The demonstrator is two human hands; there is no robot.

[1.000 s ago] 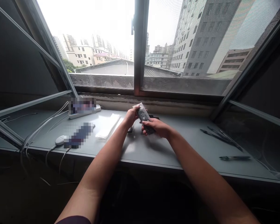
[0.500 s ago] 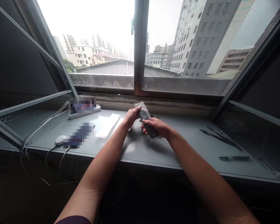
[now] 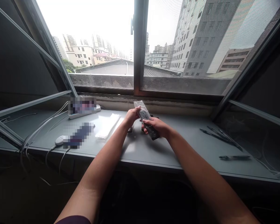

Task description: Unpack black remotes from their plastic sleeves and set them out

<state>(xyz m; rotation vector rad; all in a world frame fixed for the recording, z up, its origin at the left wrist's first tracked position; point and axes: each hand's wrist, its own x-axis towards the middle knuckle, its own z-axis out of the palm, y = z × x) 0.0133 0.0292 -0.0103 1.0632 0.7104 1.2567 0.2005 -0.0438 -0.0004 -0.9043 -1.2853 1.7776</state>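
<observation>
Between my hands, above the desk, is a dark flat oblong item in a clear plastic bag (image 3: 144, 115), tilted with its lower end toward me. My left hand (image 3: 132, 115) pinches the bag's upper left edge, the loose clear end sticking up past the fingers. My right hand (image 3: 156, 124) is closed round the lower part, thumb on top. What the dark item is, I cannot make out. Partly hidden behind my hands, a dark object (image 3: 156, 118) lies on the desk. A second small dark object (image 3: 130, 130) shows beside my left wrist.
White plastic sleeves (image 3: 108, 126) lie left of my arms. Farther left are a power strip (image 3: 98, 108), a round white charger (image 3: 59, 140), a blurred-out item (image 3: 80, 135) and white cables. To the right lie dark cables (image 3: 220, 137) and a pen (image 3: 234, 157). Metal frame bars flank both sides.
The bagged item has tilted slightly, its upper end shifting a little left and its lower end a little down. Both hands keep their hold and barely move.
</observation>
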